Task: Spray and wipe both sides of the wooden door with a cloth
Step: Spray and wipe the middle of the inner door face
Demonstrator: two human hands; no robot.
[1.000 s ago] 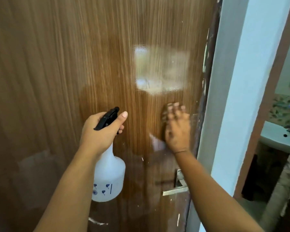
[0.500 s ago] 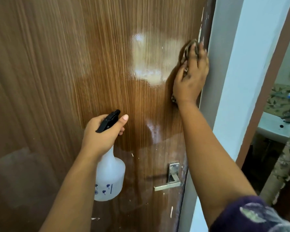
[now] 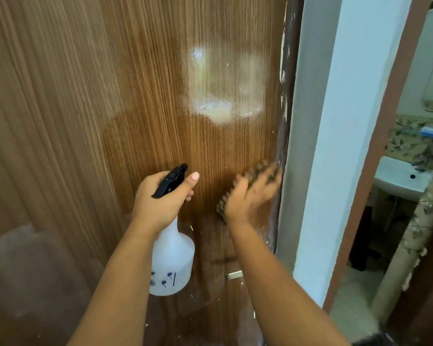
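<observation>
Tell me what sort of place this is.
Most likely a home, at a doorway beside a bathroom. A wood-grain door with a lever handle stands at a white frame, and past it a white washbasin hangs below a patterned tile wall.

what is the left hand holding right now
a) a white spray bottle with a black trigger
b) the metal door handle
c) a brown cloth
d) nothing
a: the left hand has its grip round the neck of the white spray bottle, thumb up beside the black trigger, while the right hand presses the cloth to the wooden door.
</observation>
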